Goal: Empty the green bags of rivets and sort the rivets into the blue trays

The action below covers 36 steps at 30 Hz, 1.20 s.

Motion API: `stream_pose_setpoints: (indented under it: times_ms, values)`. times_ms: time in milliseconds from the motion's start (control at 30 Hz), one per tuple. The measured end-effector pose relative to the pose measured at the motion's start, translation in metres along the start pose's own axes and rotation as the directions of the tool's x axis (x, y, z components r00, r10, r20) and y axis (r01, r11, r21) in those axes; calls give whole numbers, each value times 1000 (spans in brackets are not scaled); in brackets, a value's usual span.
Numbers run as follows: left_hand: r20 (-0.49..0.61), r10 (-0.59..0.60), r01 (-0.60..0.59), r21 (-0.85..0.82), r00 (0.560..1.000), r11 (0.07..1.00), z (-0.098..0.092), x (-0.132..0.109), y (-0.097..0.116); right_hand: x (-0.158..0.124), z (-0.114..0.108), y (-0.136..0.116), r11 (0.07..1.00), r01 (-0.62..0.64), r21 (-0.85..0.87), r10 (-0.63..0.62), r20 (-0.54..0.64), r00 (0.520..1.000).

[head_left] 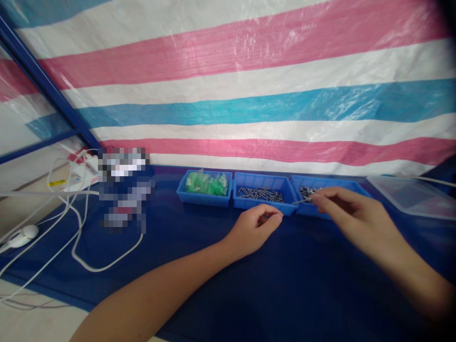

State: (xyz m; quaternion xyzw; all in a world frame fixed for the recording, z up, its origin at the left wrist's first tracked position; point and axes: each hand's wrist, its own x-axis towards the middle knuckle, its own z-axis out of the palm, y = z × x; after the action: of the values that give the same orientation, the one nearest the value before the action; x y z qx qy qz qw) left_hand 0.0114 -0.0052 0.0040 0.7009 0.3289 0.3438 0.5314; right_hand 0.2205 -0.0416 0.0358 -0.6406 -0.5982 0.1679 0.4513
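Note:
Three small blue bins stand in a row at the back of the blue table [221,285]. The left bin [204,189] holds green plastic parts, the middle bin [262,193] holds thin metal pins, and the right bin [317,195] holds more small metal parts. My left hand [255,228] rests on the table just before the middle bin, fingers curled in a pinch; what it holds is hidden. My right hand [342,206] hovers at the right bin's front edge, pinching a thin metal pin [301,201] that points left.
White cables [76,237] loop over the table's left side beside a blurred-out object [123,187]. A clear plastic lid or tray [413,194] lies at the far right. A striped pink, white and blue tarp [249,95] forms the back wall.

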Motion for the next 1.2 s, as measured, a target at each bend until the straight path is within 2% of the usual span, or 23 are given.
stream_pose_setpoints:
  times_ms: [100,200,233,300,367,433,533,833,933,1033,1100,1200]
  values:
    - [10,-8,8,4,1000,1000,0,0,-2,14,-19,16,985,-84,-152,56,-180,982]
    - [22,-9,9,9,1000,1000,0,0,-3,26,-31,38,891,-121,-438,1,-265,964]
    - [25,-10,9,7,1000,1000,0,0,-3,29,-32,46,841,-103,-531,-46,-261,964]
    - [31,-13,13,5,999,1000,0,-1,-4,33,-31,60,736,-25,-677,-128,-176,976]
    - [39,-16,16,4,999,1000,0,-1,-4,34,-28,70,650,2,-760,-143,-120,982]
    - [48,-15,15,9,999,1000,0,-1,-3,34,-25,73,615,3,-789,-161,-121,980]
    - [62,-15,13,23,998,1000,-1,-1,-2,33,-22,69,639,44,-768,-244,-148,958]
    - [35,4,-7,67,999,998,-1,-1,1,11,-9,20,738,382,-556,-494,-58,868]
    - [49,11,-17,120,999,993,-1,-1,2,-1,0,6,763,486,-426,-510,65,858]
    - [153,87,-126,267,984,955,-1,-2,1,-8,6,-1,773,528,-351,-437,308,845]
    - [299,180,-296,407,937,864,-1,-3,0,-12,9,-3,793,514,-327,-315,502,806]
    - [491,241,-519,573,837,634,0,-7,-1,-17,8,-4,840,452,-301,-123,705,698]
